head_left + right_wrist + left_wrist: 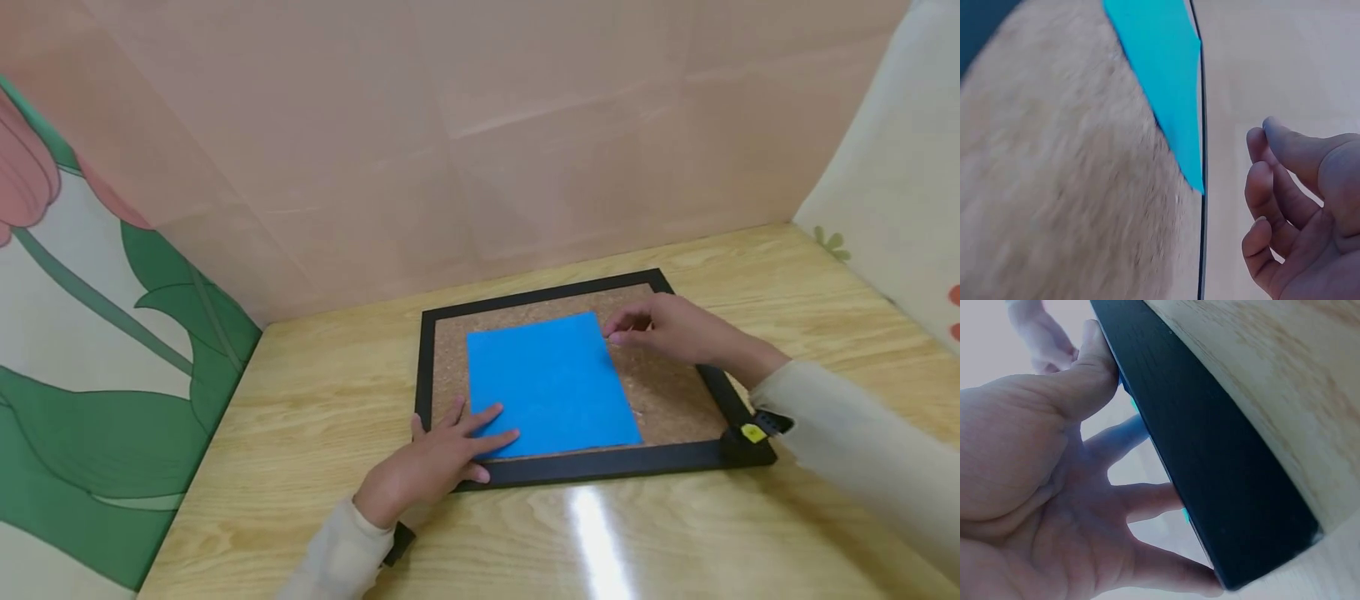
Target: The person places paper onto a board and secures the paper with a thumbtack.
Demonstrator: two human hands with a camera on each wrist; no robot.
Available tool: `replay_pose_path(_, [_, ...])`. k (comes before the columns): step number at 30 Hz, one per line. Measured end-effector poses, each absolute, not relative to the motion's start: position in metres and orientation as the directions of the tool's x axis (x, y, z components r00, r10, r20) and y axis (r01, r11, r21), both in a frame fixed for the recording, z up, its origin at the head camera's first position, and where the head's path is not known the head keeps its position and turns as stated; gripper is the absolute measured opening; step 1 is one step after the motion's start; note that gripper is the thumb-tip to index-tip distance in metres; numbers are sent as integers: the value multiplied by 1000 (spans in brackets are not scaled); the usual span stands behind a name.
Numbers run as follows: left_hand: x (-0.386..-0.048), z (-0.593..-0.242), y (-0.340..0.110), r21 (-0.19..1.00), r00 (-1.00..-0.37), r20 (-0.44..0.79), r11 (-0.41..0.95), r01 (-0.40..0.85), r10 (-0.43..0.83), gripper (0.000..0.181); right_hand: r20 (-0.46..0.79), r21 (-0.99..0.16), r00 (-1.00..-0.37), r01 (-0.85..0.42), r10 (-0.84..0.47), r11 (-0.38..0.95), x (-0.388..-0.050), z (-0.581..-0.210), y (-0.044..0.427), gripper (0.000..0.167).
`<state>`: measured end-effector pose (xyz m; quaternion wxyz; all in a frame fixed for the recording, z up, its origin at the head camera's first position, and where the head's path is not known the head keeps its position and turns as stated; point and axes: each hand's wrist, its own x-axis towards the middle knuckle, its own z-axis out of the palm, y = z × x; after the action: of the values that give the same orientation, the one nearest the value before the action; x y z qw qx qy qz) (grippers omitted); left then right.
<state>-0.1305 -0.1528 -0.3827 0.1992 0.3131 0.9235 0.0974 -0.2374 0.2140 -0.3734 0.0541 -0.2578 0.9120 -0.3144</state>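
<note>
A blue sheet of paper (551, 383) lies on a corkboard (667, 392) with a black frame (600, 465). My left hand (442, 450) has its fingers spread over the paper's near left corner, with the thumb by the frame's near edge. In the left wrist view, the fingers of the left hand (1085, 494) reach past the black frame edge (1197, 456). Beside the paper's far right corner is my right hand (660, 325), its fingers curled and the thumb tip against the index finger. The right wrist view shows this hand (1297, 200) too; nothing can be made out between its fingertips.
The board rests on a wood-grain table (322, 417). Behind it hangs a pinkish cloth (450, 150). A panel with printed flowers (112, 333) stands on the left, and a white printed sheet (892, 183) on the right. Both wrists wear dark straps.
</note>
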Motion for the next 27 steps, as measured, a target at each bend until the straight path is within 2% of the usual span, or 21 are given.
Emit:
replay_pose_path(9, [-135,-379,-148,294,-721,-310,783,548,620,57,-24,-626,-862,-381,-506,680,-253,-377,173,18])
replay_pose_path(19, [-133,-379,-150,282,-723,-314,788,548,615,59,-158,-711,-853,-251,-497,657,-262,-378,113,25])
replay_pose_path(27, [-134,-377,-152,287,-721,-327,791,540,611,59,-315,-756,-871,-11,-378,655,-276,-378,83,31])
